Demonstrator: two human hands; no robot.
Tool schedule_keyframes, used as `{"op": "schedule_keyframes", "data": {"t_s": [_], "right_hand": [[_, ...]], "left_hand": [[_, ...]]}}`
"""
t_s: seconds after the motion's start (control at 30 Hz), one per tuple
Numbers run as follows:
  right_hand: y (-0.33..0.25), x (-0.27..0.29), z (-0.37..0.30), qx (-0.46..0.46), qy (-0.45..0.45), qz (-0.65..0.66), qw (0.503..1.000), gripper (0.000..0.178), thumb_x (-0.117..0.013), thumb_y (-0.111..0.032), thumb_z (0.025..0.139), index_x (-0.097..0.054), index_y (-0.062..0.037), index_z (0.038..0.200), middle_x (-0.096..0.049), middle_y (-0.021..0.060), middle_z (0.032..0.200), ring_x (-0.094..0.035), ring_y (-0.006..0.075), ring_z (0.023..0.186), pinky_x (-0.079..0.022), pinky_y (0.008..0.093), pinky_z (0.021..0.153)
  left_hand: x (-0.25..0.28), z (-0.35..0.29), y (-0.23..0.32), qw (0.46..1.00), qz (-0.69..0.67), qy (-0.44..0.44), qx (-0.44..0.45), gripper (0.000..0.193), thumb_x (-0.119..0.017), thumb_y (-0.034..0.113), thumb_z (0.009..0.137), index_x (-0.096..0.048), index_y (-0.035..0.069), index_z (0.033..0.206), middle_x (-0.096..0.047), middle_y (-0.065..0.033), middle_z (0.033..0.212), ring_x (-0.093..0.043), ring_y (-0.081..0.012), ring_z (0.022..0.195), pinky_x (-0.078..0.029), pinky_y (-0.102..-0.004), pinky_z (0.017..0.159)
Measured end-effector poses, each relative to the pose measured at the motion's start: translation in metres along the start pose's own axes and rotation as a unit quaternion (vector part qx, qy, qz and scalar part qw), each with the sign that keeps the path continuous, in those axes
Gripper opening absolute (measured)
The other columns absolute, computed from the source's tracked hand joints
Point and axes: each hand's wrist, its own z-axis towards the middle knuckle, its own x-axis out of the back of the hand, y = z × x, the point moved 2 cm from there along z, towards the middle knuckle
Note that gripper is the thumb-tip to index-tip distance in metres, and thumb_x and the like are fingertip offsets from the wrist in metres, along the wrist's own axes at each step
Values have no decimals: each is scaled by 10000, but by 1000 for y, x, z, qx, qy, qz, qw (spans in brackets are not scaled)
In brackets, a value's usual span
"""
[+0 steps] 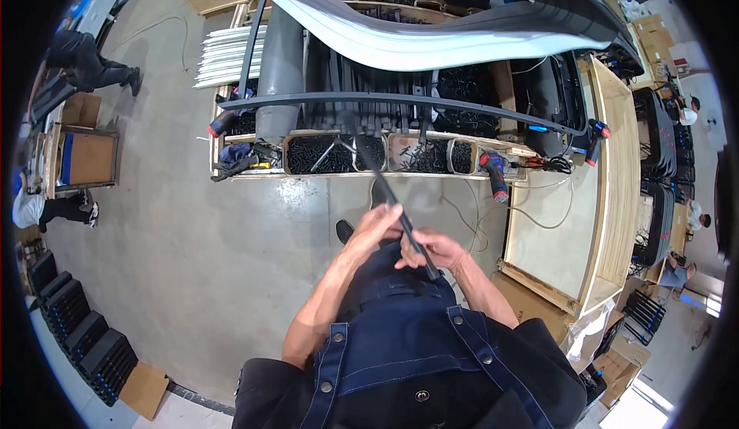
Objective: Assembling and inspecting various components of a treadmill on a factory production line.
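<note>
Left hand (375,225) and right hand (435,250) pinching slim black rod (389,193), rod slanted, small black parts (305,153) beyond, cordless drill (495,173) to their right

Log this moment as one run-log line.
Left hand: holding slim straight black rod | Right hand: same rod, nearer body | Ahead: loose small black fasteners

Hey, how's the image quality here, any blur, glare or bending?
In the head view, the black rod blurs toward its far end; the gray floor shows glare below the bench; the wooden crate's long side bows near the right rim; the corners are black.
</note>
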Motion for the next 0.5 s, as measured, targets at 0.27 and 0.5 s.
{"op": "schedule_keyframes", "data": {"t_s": [0.27, 0.5], "right_hand": [[-44, 40, 31, -115, 123, -289, 942, 646, -480, -568, 1019, -666, 31, 1174, -743, 102, 890, -699, 188, 800, -558, 312, 759], [-87, 182, 139, 77, 395, -681, 611, 197, -680, -229, 873, -737, -111, 1020, -736, 168, 921, -726, 327, 888, -563, 452, 791]], "left_hand": [[6, -62, 3, 978, -97, 183, -4, 357, -585, 318, 1022, -521, -1, 1169, -694, -181, 1101, -725, -215, 858, -611, -350, 728], [12, -66, -9, 929, -202, 309, -37, 320, -589, 283, 1026, -515, 25, 1199, -677, -195, 1108, -720, -212, 828, -624, -322, 709]]}}
